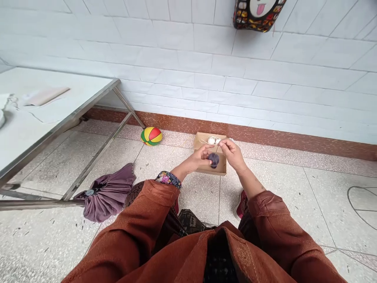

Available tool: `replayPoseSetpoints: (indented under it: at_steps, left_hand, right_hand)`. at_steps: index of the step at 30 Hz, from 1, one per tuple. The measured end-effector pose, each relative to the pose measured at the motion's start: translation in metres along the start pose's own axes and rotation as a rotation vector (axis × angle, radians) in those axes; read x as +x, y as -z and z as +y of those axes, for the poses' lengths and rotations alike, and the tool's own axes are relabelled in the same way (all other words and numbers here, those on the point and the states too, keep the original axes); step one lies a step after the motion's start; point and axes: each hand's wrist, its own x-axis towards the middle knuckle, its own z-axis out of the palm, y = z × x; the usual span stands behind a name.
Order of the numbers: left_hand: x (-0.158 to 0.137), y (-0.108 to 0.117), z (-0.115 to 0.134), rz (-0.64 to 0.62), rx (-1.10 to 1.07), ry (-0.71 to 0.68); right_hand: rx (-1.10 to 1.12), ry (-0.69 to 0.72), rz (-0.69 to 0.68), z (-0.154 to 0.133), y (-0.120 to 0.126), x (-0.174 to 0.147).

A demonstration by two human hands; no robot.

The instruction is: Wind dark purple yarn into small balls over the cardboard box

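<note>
A small ball of dark purple yarn [213, 159] shows at the fingers of my left hand [200, 158], whose thumb lies on its left edge. The fingers are bent round its upper left side. My right hand [231, 152] pinches a thin pale thread [218, 148] just above and to the right of the ball. Both hands are over an open cardboard box [221, 169] on the floor. White balls of thread [211, 140] lie in its far part, partly hidden behind my right fingers.
A red, yellow and green ball [151, 136] rests near the wall. At left, a metal-framed table [97, 92] carries folded cloth [48, 95]. Purple fabric [110, 192] lies by its leg. A patterned bag [256, 17] hangs on the wall; a wire loop [357, 210] is at right.
</note>
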Motion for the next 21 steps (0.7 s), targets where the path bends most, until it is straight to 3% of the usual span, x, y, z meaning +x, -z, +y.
replayPoseSetpoints:
  at_steps: [3, 7, 11, 15, 18, 21]
  left_hand:
    - [-0.014, -0.010, 0.007, -0.004, -0.116, -0.059]
    - [-0.014, -0.011, 0.007, 0.148, -0.261, -0.111]
    - [-0.007, -0.002, -0.002, 0.314, -0.208, -0.103]
    - [-0.011, 0.002, -0.012, 0.414, -0.026, -0.112]
    - [-0.021, 0.000, -0.016, 0.399, 0.032, -0.087]
    - [-0.033, -0.007, -0.019, 0.288, 0.026, -0.057]
  right_hand:
    - [-0.023, -0.108, 0.032, 0.015, -0.007, -0.014]
    - [-0.100, -0.132, -0.041, 0.028, -0.029, -0.044]
    - [-0.198, 0.042, -0.176, 0.019, -0.053, -0.069]
    - [-0.250, 0.223, -0.226, -0.008, -0.056, -0.072]
    - [-0.262, 0.289, -0.136, -0.022, -0.043, -0.057]
    - [-0.280, 0.247, -0.034, -0.019, -0.030, -0.037]
